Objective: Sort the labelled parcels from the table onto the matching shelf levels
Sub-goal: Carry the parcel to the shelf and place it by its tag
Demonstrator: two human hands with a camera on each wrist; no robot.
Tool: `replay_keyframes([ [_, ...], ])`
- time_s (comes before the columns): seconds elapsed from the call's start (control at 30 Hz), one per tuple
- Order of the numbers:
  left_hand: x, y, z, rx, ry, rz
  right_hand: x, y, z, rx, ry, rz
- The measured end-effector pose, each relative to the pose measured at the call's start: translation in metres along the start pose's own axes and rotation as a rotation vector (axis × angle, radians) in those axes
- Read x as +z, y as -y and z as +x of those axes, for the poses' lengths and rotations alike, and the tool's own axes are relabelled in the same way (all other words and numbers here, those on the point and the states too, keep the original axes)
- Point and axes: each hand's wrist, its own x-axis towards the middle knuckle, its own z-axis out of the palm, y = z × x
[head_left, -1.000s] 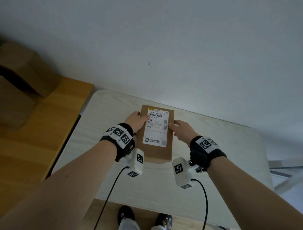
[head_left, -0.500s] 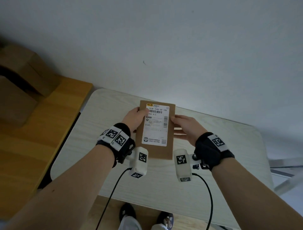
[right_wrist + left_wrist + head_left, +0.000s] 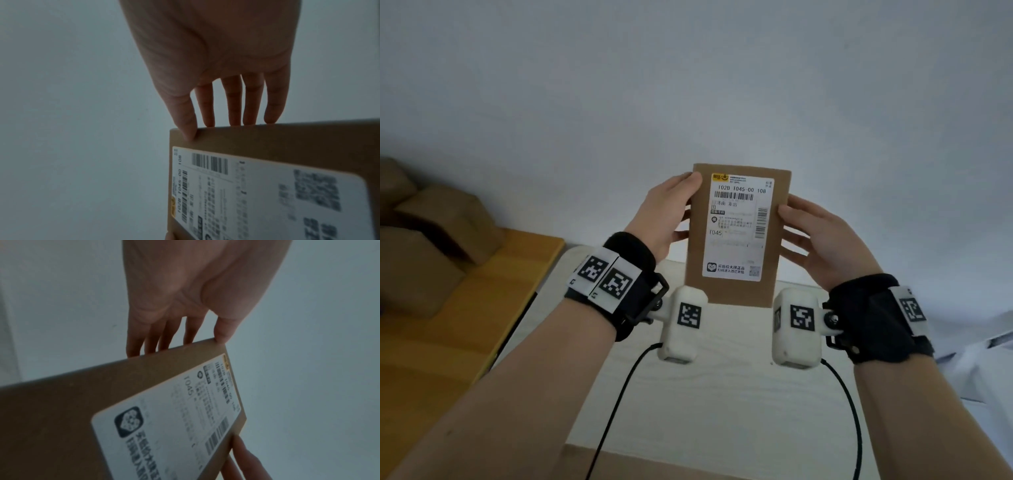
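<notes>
At centre frame, above the counter [image 3: 722, 394] | parcel [image 3: 736, 291] upright, long axis vertical, label facing viewer | left hand [image 3: 664, 219] and right hand [image 3: 822, 240] pinch opposite long edges, thumbs front, fingers [image 3: 232, 104] behind | neither nearer

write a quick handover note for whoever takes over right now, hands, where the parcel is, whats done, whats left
Left hand: grips the parcel's left edge, thumb on the front, fingers behind.
Right hand: grips the right edge the same way.
Parcel: flat brown cardboard, held upright above the table and clear of it, white shipping label facing the head camera; "T045" reads on it.
Done: parcel picked up and turned for reading.
Left: match the label to a shelf level and place it there. No shelf levels are visible; brown boxes sit on a wooden surface to the left.
</notes>
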Motion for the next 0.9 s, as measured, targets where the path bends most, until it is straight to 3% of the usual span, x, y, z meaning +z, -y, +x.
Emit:
replay_keyframes([
  [0.33,0.037,-0.049,-0.04,0.166,0.011,-0.038,-0.032,0.051,-0.038,-0.197,0.034,0.003],
  [0.9,0.041,-0.064,-0.056,0.219,-0.018,-0.06,-0.034,0.067,-0.053,-0.263,0.089,0.012],
])
